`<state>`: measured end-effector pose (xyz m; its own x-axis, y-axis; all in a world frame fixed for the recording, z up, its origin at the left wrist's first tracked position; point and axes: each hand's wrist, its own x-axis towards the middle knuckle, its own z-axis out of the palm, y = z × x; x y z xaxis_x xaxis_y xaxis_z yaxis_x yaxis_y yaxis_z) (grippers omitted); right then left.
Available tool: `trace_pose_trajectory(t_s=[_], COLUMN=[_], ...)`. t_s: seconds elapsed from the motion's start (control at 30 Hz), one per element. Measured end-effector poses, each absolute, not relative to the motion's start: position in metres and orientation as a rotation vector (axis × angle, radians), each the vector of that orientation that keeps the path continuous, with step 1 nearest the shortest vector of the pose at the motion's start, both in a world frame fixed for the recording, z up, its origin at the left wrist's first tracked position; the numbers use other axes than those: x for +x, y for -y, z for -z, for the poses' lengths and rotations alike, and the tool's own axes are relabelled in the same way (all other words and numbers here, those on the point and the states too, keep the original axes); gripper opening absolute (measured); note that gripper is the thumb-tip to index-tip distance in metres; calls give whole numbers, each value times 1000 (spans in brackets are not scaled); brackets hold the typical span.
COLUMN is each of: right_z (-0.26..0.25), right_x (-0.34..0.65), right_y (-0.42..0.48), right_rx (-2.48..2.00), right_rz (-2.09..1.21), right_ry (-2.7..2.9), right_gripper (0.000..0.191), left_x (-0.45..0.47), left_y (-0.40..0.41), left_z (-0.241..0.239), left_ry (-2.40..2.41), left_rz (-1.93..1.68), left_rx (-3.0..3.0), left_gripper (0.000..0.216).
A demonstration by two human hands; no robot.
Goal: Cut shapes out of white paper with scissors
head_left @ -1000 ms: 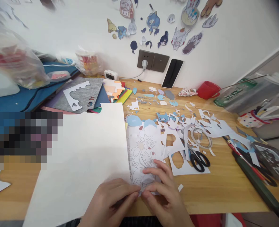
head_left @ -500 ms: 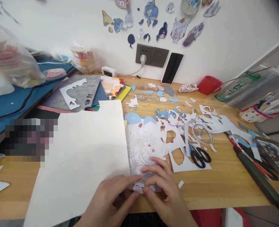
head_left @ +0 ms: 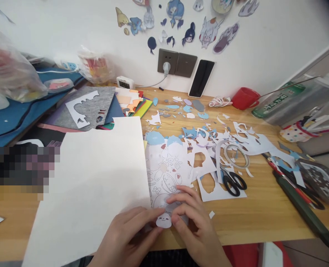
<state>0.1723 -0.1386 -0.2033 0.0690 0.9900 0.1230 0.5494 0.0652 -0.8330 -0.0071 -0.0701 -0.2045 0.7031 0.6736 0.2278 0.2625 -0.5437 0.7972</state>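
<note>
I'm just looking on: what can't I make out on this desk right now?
All in the head view:
Lower part of the drawing sheet: behind the white face cutout and right hand.
Large white sheet: partly behind the left hand, cut off by the bottom edge.
Far left: masked by pixel blocks.
Clock reading: too small.
Plastic bag contents: blurred, cut off by the left edge.
</note>
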Motion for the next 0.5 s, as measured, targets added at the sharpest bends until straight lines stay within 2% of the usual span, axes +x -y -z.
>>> trace_pose_trajectory(t_s=[0.1,0.2,0.37,0.5], right_z=[203,203,204,202], right_x=[173,172,168,169], right_y=[140,142,142,141], right_rx=[-1553,-1490,-1455,-1481], right_rz=[-713,-593,-349,-383], right_ry=[1565,1667,1756,1610], right_gripper=[3,18,13,13], left_x=[-9,-10,-8,-8], left_y=[71,71,69,69], left_z=[204,205,205,206], left_ry=[-720,-713,-700,-676], left_rz=[-680,-690,-715,-702], left_rx=[2123,2129,2160,2159], left_gripper=[27,27,21,19])
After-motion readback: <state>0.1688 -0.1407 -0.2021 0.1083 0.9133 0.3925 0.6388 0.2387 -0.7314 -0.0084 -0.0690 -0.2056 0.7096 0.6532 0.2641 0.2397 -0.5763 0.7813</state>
